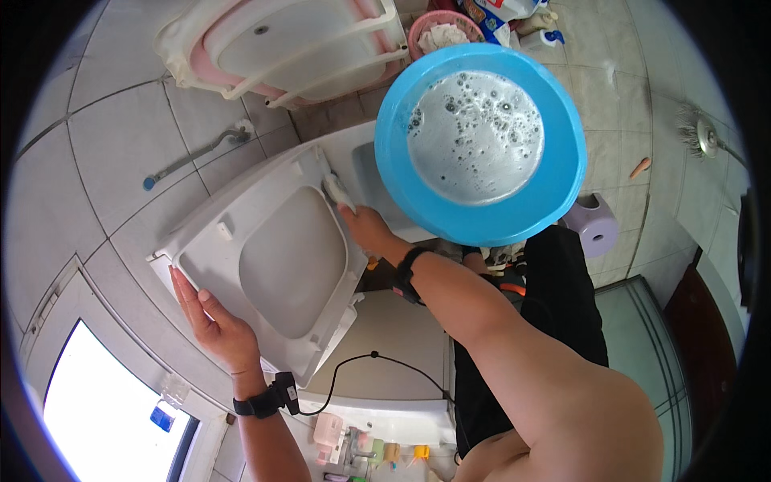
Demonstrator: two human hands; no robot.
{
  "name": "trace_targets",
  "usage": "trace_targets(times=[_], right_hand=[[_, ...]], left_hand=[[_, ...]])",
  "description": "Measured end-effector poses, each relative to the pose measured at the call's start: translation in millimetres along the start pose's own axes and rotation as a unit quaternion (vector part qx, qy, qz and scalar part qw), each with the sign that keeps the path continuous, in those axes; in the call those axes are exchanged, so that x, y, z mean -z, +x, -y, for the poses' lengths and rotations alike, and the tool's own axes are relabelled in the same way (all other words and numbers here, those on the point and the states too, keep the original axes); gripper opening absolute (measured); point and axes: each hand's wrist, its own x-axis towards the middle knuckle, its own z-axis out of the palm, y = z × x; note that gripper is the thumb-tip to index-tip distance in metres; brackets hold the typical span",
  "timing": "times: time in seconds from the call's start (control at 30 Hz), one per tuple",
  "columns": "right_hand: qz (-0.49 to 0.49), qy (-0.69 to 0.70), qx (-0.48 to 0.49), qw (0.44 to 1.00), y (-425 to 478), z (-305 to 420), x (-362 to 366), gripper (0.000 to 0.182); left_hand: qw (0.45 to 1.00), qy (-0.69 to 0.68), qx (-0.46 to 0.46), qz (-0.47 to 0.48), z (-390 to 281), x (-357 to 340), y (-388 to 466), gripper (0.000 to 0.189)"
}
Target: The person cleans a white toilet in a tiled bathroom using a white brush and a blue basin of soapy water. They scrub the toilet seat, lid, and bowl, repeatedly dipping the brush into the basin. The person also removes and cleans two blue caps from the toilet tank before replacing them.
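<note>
My right hand point(368, 228) grips the pale handle of a scrub brush point(337, 190), whose head rests against the white plastic panel near its upper edge. The panel point(211, 241) looks like a plastic lid or seat part with a large rounded middle section, and it leans at a tilt. My left hand point(214, 325) lies against its left corner with the fingers together and extended. A blue plastic basin point(482, 226) of foamy water stands right of the brush, on a white ledge or tub rim.
A folded pink and white baby bath point(259, 36) leans at the top. Beside it stand a pink basket point(421, 30) and bottles. A lilac stool point(593, 226) is behind the basin. Toiletries line a sink point(409, 422) below. A black cable runs from my left wristband.
</note>
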Motion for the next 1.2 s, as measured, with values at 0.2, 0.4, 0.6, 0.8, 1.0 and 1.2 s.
trace_targets(times=[0.2,0.4,0.6,0.8,1.0,1.2], right_hand=[[0.023,0.026,-0.029,0.999,-10,0,4,0.076],[0.056,0.033,0.010,0.998,6,17,17,0.076],[0.027,-0.012,0.009,1.000,6,-6,17,0.075],[0.050,-0.020,-0.010,0.999,-1,16,20,0.072],[-0.010,-0.126,0.022,0.992,-72,20,14,0.066],[-0.230,-0.291,0.135,0.919,-110,63,117,0.051]], left_hand=[[1.000,0.000,0.014,0.000,7,1,-6,0.048],[1.000,0.007,0.029,0.007,4,4,-8,0.048],[1.000,0.006,0.009,0.007,3,1,-2,0.049],[1.000,0.007,0.018,0.008,8,4,-6,0.049],[1.000,0.024,0.019,0.008,-2,2,-5,0.049],[1.000,0.022,0.006,0.008,6,8,-7,0.049]])
